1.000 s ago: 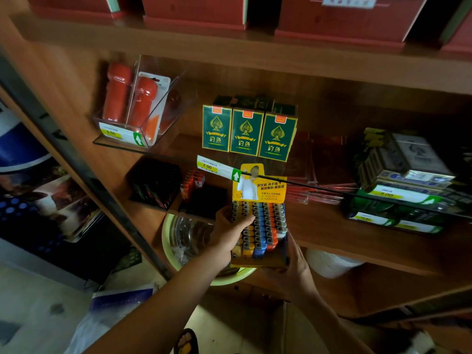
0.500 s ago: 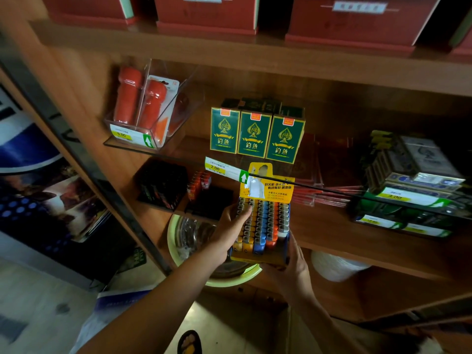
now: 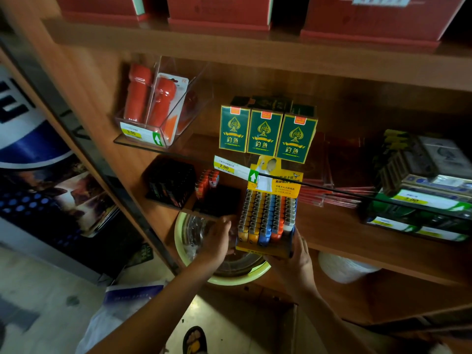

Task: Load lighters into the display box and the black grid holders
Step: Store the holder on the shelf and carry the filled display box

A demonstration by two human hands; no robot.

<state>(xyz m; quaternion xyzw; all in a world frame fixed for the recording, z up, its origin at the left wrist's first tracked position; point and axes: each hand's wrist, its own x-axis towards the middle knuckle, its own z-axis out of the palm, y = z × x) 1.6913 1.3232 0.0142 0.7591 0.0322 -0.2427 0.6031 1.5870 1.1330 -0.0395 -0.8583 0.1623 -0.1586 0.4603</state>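
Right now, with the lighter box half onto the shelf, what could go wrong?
1. The display box seems to overhang the shelf edge, carried by the right hand; a slip may drop it into the basin below.
2. Its yellow header card sits at the glass shelf's price strip and may snag if pushed deeper.

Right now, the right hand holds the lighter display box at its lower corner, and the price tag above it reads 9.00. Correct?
No: in the head view that price tag reads 2.00, not 9.00. The right hand does hold the display box at its lower corner.
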